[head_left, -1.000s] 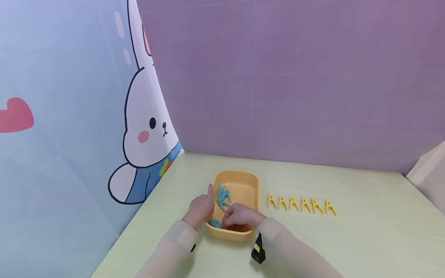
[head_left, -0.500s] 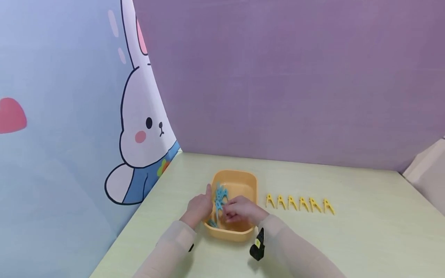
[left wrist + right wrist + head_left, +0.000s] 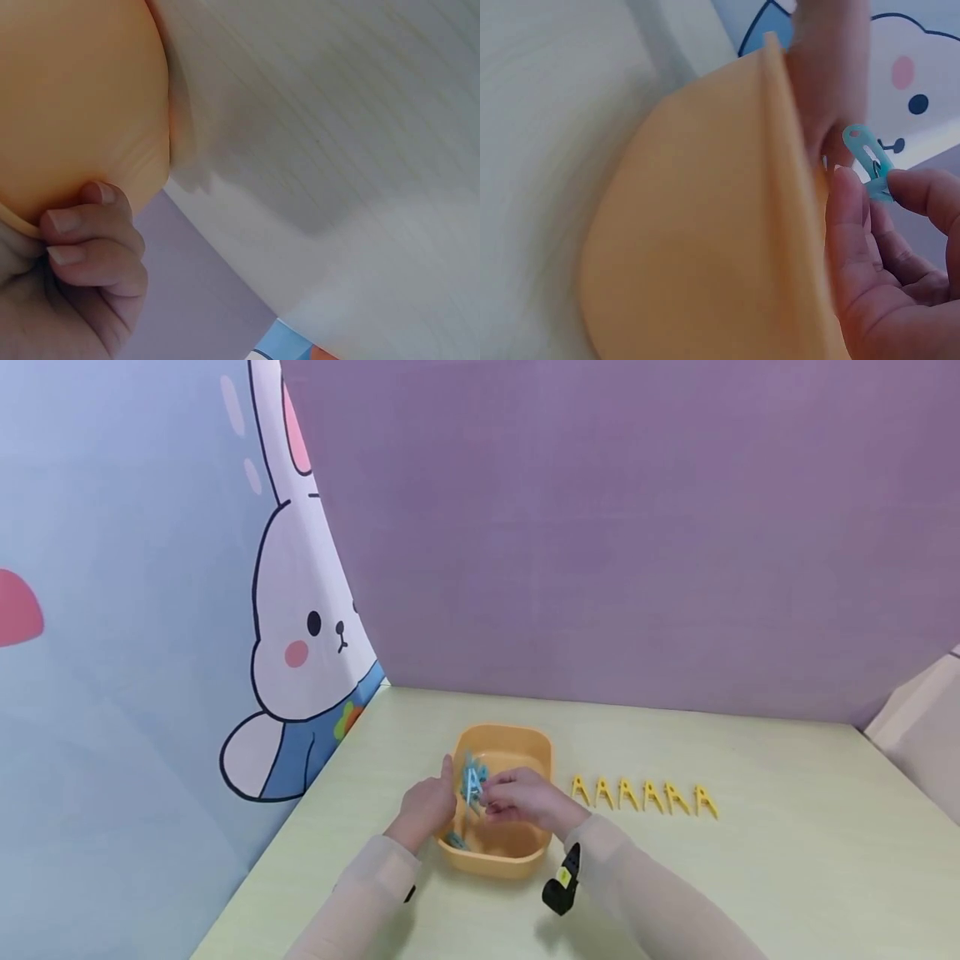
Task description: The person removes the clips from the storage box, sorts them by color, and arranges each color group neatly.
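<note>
On a pale table [image 3: 795,860] stands an orange tub [image 3: 495,864]; the head view alone shows six yellow clips [image 3: 650,791] lined up right of it and loose blue clips [image 3: 457,841] inside. The left hand [image 3: 427,807] grips the tub's rim [image 3: 18,223], its curled fingers [image 3: 109,264] plain only in the left wrist view. The right hand [image 3: 528,799], over the tub, pinches a light blue clip [image 3: 864,148] narrowly between thumb [image 3: 930,191] and fingers, its metal spring [image 3: 877,168] visible only from the right wrist.

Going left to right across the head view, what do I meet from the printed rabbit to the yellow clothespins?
Printed rabbit, left hand, pinched light-blue clothespin, right hand, row of six yellow clothespins.
</note>
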`<state>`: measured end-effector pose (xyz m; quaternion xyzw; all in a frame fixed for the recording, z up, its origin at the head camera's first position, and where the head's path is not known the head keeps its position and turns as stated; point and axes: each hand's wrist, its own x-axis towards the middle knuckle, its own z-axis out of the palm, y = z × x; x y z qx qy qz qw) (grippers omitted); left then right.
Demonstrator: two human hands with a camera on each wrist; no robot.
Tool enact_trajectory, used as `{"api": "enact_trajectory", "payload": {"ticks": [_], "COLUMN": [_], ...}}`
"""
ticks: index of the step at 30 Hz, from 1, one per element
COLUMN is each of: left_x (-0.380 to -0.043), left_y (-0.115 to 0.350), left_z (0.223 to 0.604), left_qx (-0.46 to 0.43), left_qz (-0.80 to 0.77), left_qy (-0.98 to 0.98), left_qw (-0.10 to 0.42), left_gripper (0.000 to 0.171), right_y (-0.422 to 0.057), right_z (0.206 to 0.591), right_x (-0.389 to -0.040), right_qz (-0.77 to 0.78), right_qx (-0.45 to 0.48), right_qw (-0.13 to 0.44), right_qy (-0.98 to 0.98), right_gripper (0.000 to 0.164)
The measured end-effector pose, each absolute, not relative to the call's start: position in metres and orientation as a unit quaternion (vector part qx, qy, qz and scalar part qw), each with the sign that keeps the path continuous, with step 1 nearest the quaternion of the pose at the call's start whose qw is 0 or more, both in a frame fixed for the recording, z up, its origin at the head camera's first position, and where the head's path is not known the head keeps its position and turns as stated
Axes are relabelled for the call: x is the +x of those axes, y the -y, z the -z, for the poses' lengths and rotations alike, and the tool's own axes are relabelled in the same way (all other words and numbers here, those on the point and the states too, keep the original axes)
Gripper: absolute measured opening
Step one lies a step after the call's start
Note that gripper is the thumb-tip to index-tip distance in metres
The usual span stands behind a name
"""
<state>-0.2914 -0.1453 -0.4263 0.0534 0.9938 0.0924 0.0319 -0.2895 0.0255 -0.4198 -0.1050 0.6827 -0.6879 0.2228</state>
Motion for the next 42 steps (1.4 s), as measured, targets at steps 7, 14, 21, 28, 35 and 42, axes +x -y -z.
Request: {"api": "enact_trajectory", "payload": {"ticks": [7, 14, 21, 28, 35, 42], "left_x": [-0.294, -0.294, -0.293, -0.293, -0.293, -0.292], "left_y": [0.144, 0.145, 0.145, 0.145, 0.147, 0.149], "left_z": [0.427, 0.427, 0.426, 0.427, 0.427, 0.425], "left_qx": [0.048, 0.055, 0.052, 0.055, 0.051, 0.057], "left_qz": [-0.086, -0.089, -0.089, -0.081, -0.086, -0.095], "left_qy": [-0.994, -0.994, -0.994, -0.995, -0.995, -0.993], "left_qw": [0.035, 0.023, 0.029, 0.029, 0.029, 0.029], "left_gripper": [0.062, 0.063, 0.064, 0.067, 0.065, 0.064], "right_y": [-0.038, -0.054, -0.067, -0.079, -0.088, -0.098], "right_z": [0.409, 0.402, 0.401, 0.397, 0.395, 0.391], "right_x": [-0.293, -0.294, -0.296, -0.296, -0.298, -0.295], "right_qz": [0.698, 0.713, 0.713, 0.718, 0.721, 0.725], "right_qx": [-0.103, -0.113, -0.114, -0.109, -0.114, -0.113], "right_qw": [0.225, 0.217, 0.208, 0.202, 0.199, 0.196], "right_qy": [-0.672, -0.657, -0.66, -0.658, -0.654, -0.65], "right_gripper": [0.037, 0.04, 0.039, 0.04, 0.038, 0.035]}}
